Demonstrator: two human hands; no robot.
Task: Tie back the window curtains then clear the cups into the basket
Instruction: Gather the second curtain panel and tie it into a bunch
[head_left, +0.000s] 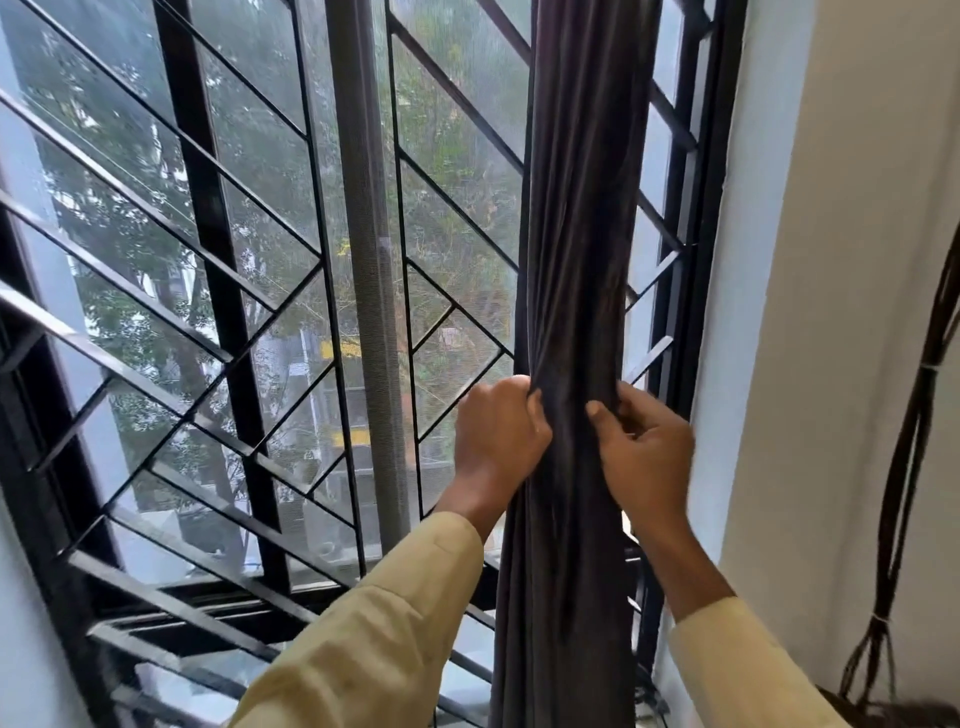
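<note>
Dark curtain (576, 218) hangs gathered into one bunch at the right of the window grille (208, 249) — beside the white wall (810, 260). Left hand (496, 434) and right hand (641, 452) both clasp the bunch, fingers curled into its folds.

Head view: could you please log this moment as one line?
curtain bunched before window grille; left hand grips curtain; right hand grips curtain

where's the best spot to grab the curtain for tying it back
Around the curtain where its folds bunch narrowest, at the height both hands pinch it: left hand from the window side, right hand from the wall side. It hangs as one upright column, so closing in from both flanks should encircle it.
</note>
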